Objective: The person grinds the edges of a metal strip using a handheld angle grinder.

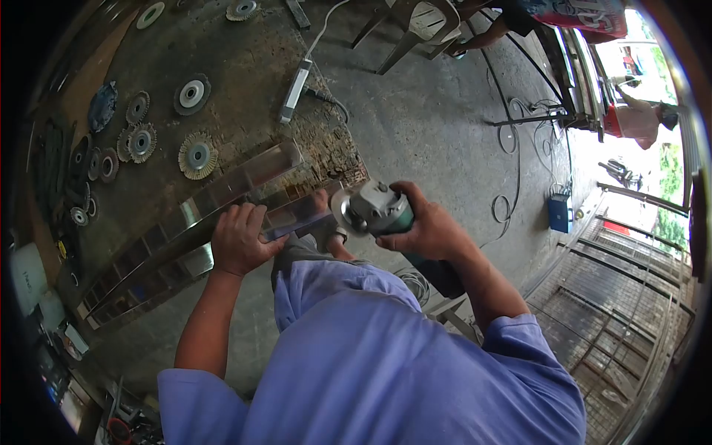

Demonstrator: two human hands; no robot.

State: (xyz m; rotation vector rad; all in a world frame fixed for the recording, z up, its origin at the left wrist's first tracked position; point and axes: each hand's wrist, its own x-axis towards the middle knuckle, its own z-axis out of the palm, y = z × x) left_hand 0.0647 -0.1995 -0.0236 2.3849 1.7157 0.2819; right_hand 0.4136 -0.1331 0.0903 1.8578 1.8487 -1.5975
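Note:
My right hand is wrapped round an angle grinder, its disc end turned left. The round grinder disc is right at the end of a shiny metal bar. My left hand grips this long metal piece, fingers curled over its top and thumb along the near side. Another long shiny bar runs beside it on the workbench, and both reach away toward the lower left. Part of the metal is hidden under my left hand.
Several flap and grinding discs lie on the bench. A power strip with its cable sits at the bench edge. Beyond are a plastic chair, cables on the floor, a blue box, metal grilles and other people.

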